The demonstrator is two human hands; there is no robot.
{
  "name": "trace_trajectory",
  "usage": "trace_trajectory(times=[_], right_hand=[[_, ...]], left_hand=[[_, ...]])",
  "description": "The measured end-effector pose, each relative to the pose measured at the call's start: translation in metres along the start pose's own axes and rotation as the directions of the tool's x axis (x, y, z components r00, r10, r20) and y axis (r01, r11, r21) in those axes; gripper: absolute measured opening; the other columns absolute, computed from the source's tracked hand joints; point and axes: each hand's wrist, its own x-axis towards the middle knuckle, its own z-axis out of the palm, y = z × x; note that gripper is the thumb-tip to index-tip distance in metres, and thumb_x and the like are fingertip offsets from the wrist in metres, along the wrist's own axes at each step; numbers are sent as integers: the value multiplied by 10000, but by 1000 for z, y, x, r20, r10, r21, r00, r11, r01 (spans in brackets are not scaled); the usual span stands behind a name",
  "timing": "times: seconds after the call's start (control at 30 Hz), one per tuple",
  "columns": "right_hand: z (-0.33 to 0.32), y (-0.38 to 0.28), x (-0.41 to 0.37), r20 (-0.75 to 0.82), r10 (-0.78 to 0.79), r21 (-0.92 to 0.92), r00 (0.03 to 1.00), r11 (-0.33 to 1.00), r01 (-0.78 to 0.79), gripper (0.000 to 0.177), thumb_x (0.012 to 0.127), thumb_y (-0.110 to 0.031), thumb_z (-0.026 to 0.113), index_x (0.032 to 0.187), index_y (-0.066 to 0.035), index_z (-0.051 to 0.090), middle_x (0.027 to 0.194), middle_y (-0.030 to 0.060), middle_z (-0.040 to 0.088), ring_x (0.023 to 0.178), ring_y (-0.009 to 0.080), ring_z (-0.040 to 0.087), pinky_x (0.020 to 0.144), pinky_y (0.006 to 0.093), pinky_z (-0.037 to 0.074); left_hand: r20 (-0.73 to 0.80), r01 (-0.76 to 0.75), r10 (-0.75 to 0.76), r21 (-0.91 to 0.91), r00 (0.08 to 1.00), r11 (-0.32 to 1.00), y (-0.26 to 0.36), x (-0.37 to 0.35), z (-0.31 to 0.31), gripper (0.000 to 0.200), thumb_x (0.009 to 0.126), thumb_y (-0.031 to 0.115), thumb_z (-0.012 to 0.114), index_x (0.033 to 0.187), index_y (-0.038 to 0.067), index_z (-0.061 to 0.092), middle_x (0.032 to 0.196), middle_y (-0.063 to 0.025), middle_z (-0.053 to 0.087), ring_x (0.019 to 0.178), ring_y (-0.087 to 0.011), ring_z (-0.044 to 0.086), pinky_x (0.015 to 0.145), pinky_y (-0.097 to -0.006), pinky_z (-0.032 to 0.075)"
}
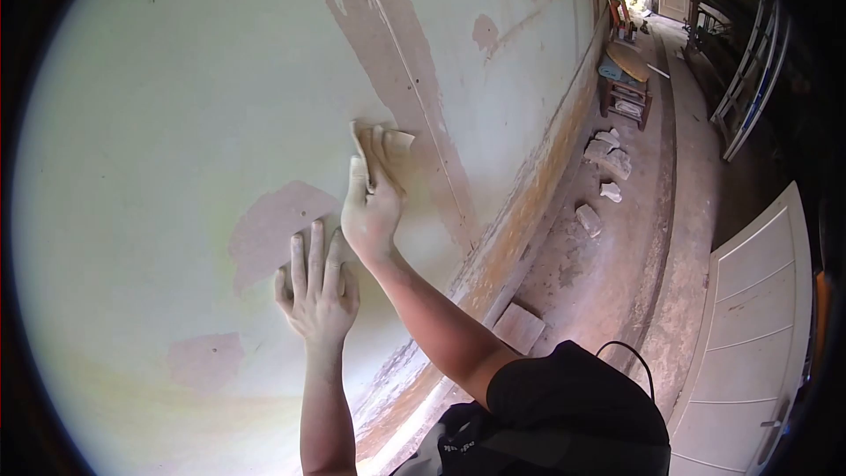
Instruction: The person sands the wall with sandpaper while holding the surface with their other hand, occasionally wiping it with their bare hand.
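Note:
My left hand (319, 286) lies on the pale green wall (176, 123) with its fingers spread, at the lower right of a pinkish patch (264, 234). It holds nothing. Above and to its right, my right hand (374, 203) presses a folded tan sheet (399, 145), perhaps sandpaper, against the wall. The sheet sits beside a long pinkish strip (401, 62) with a thin line down it. Pale dust covers both hands.
Broken white chunks (608, 157) lie on the concrete floor (564, 282) along the wall's foot. Farther back stands a small wooden stand (627, 99). On the right are a ladder (753, 79) and a white door panel (749, 326).

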Motion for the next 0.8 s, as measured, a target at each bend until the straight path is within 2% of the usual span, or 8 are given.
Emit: trace_trajectory(times=[0.17, 0.23, 0.3, 0.4, 0.47, 0.53, 0.6, 0.8], right_hand=[[-52, 56, -26, 237, -77, -167, 968, 979, 119, 323, 1081, -104, 521, 1349, 26, 646, 1407, 238, 628, 1382, 424, 537, 1143, 470, 460], [-89, 118, -55, 79, -98, -132, 992, 985, 107, 306, 1071, -181, 565, 1193, 52, 722, 1176, 275, 723, 1148, 424, 698, 934, 462, 575], [-149, 176, -84, -29, 726, -666, 687, 499, -555, 375, 1070, -272, 584, 1108, 64, 746, 811, 224, 725, 759, 339, 728, 668, 462, 530], [-148, 196, -92, -223, 646, -542, 730, 540, -644, 432, 1059, -338, 609, 1001, 64, 758, 578, 161, 612, 493, 281, 565, 530, 503, 404], [-100, 140, -74, -42, 521, -406, 852, 771, -491, 393, 1078, -286, 580, 1066, 75, 735, 717, 182, 685, 648, 261, 653, 620, 454, 482], [-53, 38, -25, 152, 419, -9, 895, 906, -423, 345, 1093, -173, 527, 1318, 58, 648, 1266, 240, 698, 1208, 299, 668, 1012, 380, 493], [-22, 1, 0, 226, -18, 41, 974, 999, 9, 346, 1060, -168, 582, 1337, 27, 655, 1364, 248, 653, 1318, 376, 610, 1061, 435, 498], [-61, 60, -42, 279, -39, -130, 960, 988, 78, 349, 1066, -108, 555, 1383, 21, 626, 1510, 245, 536, 1474, 451, 403, 1189, 474, 394]], left_hand=[[-64, -21, 22, 16, 998, 1000, 0, 0, 17, 482, 909, 221, 641, 1390, 247, 635, 1566, 25, 546, 1460, -207, 480, 1161, -412, 262], [-89, -2, 6, 55, 996, 998, 2, -1, 18, 426, 926, 241, 638, 1351, 256, 662, 1555, 36, 558, 1444, -188, 496, 1153, -394, 279], [-81, 9, -4, 54, 997, 999, 5, 1, 16, 403, 932, 246, 636, 1334, 252, 672, 1549, 40, 563, 1436, -179, 504, 1149, -384, 287], [-111, 5, 0, 47, 994, 999, 2, -3, 16, 373, 940, 251, 634, 1309, 239, 684, 1542, 43, 571, 1422, -168, 518, 1141, -369, 300], [-142, -10, 16, 42, 990, 999, 2, 1, 20, 357, 932, 234, 634, 1284, 208, 688, 1536, 35, 578, 1417, -173, 524, 1129, -363, 308], [-98, -14, 16, 15, 995, 1000, 1, 2, 12, 360, 927, 227, 634, 1282, 198, 685, 1533, 34, 580, 1419, -172, 522, 1126, -362, 308], [-46, -36, 34, -52, 998, 998, -3, -1, 6, 372, 914, 205, 629, 1281, 160, 675, 1553, -10, 562, 1452, -212, 492, 1141, -400, 279], [-109, 139, -131, 71, 985, 988, -41, -23, -22, 481, 951, 277, 590, 1416, 160, 628, 1602, -88, 499, 1506, -294, 416, 1185, -489, 192]])
